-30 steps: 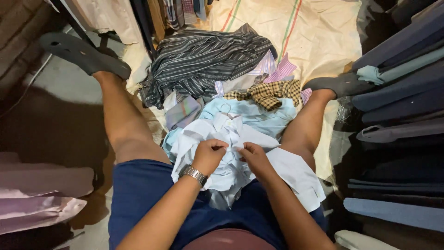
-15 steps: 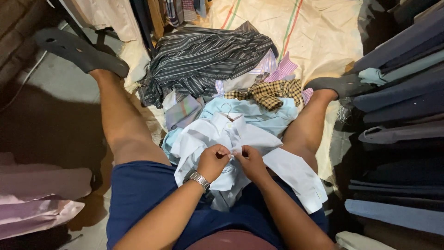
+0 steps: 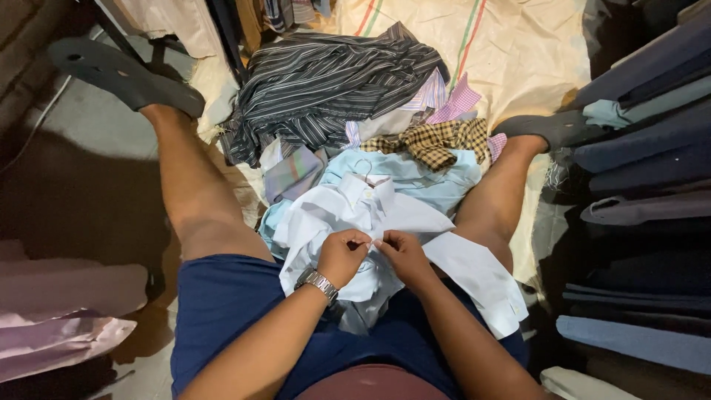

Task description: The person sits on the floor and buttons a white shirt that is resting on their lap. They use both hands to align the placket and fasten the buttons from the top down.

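A white collared shirt (image 3: 385, 215) on a wire hanger (image 3: 363, 169) lies across my lap, between my spread legs. My left hand (image 3: 342, 254), with a metal watch at the wrist, pinches the shirt's front placket. My right hand (image 3: 400, 252) pinches the same placket just beside it, fingertips almost touching. One white sleeve (image 3: 481, 281) trails over my right thigh. Whether a button sits between the fingers is too small to tell.
Under the white shirt lie a light blue shirt (image 3: 429, 178), a yellow checked shirt (image 3: 437, 139) and a dark striped shirt (image 3: 326, 81) on a pale sheet (image 3: 518, 52). Folded dark garments (image 3: 644, 155) stack at the right; pink cloth (image 3: 59, 326) lies at the left.
Both hands have drawn closer together on the shirt's placket and shifted slightly toward me. The shirt pile has stayed where it was.
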